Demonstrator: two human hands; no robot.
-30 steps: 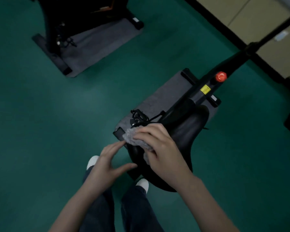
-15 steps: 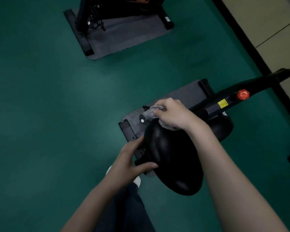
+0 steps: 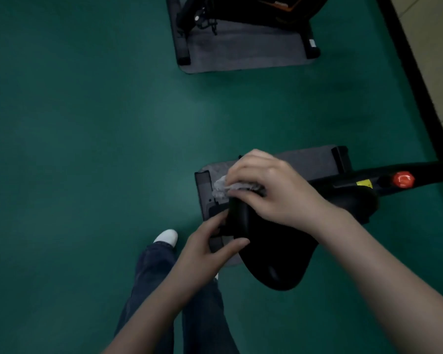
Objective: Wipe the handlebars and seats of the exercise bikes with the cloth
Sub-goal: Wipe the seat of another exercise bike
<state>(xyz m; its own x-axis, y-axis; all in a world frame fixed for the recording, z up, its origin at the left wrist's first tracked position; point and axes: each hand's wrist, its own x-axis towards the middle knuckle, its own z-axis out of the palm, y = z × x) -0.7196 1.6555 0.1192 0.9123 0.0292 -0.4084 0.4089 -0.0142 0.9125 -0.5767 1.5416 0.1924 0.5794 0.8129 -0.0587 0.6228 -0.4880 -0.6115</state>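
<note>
A dark green floor (image 3: 87,149) is seen across nearly the whole view. Two grey mats are laid flat on it, well apart: the far mat (image 3: 241,52) up top, the near mat (image 3: 312,162) lower right. The far bike (image 3: 253,6) is stood on its mat by a left foot bar (image 3: 180,47) and a right foot bar (image 3: 311,44). The near bike (image 3: 356,203) is carried likewise, one black bar (image 3: 202,190) being set at the mat's left end. A white shoe (image 3: 166,237) is planted on bare green, left of the near mat. Along the right, a black strip (image 3: 417,80) is run, pale beige surface (image 3: 435,47) beyond.
</note>
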